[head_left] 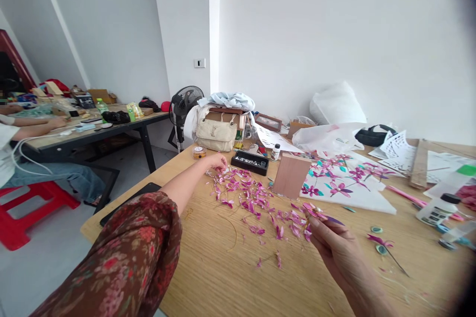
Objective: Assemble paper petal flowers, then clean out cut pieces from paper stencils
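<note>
My left hand (218, 162) reaches to the far left of a spread of loose pink petals (256, 198). Its fingers are curled together, and whatever they pinch is too small to make out. Close to it are a small round tub (199, 152) and a black tray (250, 162) of small whitish pieces. My right hand (332, 245) pinches a pink and purple artificial flower (314, 209) between thumb and fingers, above the right end of the petals. A separate pink flower on a dark stem (383, 242) lies on the tabletop to its right, beside small green rolls.
A wooden block (292, 176) stands behind the petals, next to white paper (357, 198) bearing finished-looking flowers. A black-capped bottle (439, 209) is at right. A beige bag (215, 133) and fan stand at the back. A person's arms (40, 126) rest at another table.
</note>
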The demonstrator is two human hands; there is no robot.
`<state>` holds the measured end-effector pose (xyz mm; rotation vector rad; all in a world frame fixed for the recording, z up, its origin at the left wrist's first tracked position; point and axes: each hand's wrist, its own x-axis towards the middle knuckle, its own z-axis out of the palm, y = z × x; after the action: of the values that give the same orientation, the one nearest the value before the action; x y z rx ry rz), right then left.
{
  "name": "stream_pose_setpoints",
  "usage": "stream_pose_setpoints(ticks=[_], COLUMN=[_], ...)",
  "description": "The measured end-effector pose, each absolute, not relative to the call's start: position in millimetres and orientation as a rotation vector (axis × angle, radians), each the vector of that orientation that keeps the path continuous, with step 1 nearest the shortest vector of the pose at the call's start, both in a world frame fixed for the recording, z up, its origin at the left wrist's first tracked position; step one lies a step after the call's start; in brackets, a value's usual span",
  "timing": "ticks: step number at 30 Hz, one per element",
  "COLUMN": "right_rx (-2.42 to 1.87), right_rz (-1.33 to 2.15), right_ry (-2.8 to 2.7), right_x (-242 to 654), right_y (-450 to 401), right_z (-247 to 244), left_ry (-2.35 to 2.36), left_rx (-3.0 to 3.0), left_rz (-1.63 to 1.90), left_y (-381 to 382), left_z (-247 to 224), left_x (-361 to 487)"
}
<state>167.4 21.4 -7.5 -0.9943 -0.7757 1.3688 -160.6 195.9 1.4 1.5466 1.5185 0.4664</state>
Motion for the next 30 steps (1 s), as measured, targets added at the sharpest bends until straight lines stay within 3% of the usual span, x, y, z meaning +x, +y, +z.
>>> stream_pose_setpoints(ticks=[30], right_rx=[-0.982], right_rz=[1.424], right_ry=[-0.800], right_x=[166], right_y=[20], right_z=[-7], left_ry=[1.387], left_rx=[1.625], left_rz=[0.846], left_y=[179], left_z=[16], left_x=[-155])
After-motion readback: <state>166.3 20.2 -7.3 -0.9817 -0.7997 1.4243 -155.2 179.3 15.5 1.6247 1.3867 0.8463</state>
